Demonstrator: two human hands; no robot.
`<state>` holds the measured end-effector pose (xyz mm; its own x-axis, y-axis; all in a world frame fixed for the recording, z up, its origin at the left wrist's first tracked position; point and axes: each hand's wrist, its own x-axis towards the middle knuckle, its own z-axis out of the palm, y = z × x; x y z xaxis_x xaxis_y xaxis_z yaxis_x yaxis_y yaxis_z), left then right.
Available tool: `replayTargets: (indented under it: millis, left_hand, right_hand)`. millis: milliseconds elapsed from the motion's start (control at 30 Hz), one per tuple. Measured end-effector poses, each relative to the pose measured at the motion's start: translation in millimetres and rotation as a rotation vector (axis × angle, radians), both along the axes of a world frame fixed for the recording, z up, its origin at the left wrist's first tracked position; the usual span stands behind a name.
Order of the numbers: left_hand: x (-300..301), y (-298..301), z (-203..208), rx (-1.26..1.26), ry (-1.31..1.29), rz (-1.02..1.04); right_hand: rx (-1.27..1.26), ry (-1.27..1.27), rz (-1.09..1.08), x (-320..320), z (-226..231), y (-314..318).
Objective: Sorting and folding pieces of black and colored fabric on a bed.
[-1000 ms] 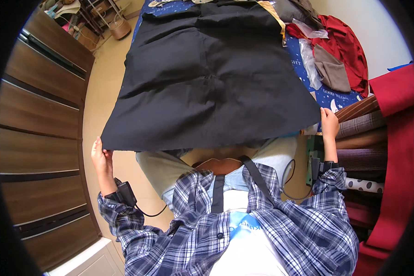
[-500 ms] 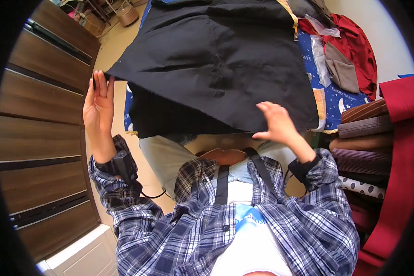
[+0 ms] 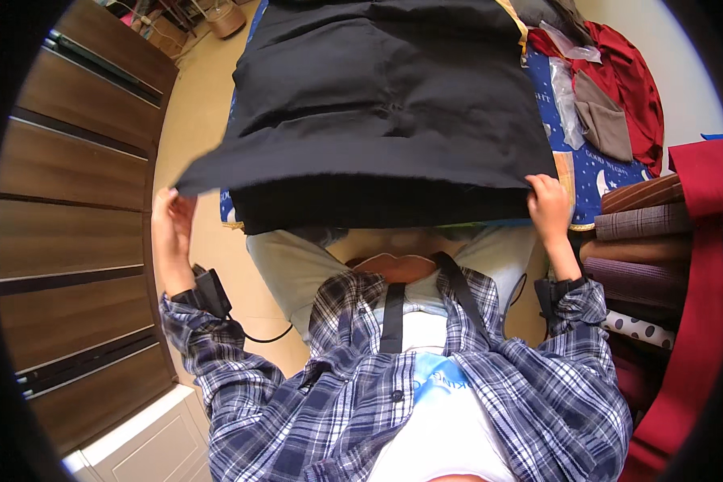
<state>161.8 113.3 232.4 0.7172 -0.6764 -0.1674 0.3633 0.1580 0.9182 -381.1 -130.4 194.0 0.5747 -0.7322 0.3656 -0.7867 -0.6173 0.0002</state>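
Note:
A large sheet of black fabric lies over a table, creased down its middle, with a frayed near edge. My left hand pinches its near left corner, which is drawn out past the table's left side. At the near right corner, my right hand grips the same edge between thumb and fingers. Between the hands the edge hangs lifted in a shallow curve. Beneath it shows another black layer, which reaches the table's front.
A blue patterned cloth covers the table. Red fabric, a grey-brown piece and clear plastic lie at its right. Rolled fabrics are stacked near my right arm. Brown drawers stand at the left.
My right hand has moved right and taken hold of the fabric's near right corner. My left hand has come nearer to me with its corner, and the slanting fold has opened into a wide edge.

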Motion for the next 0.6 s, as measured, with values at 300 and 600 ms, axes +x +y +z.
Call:
replayTargets:
  millis: [300,600]
  left_hand:
    - [-6.6,46.5,-149.3,0.893,-0.101,-0.195]
    - [-17.7,23.5,-158.7,0.667,-0.18,-0.306]
  right_hand:
    - [0.138,0.065,-0.445,-67.4,-31.6,5.2]
    - [0.227,-0.246,-0.385,-87.1,-37.6,-21.1]
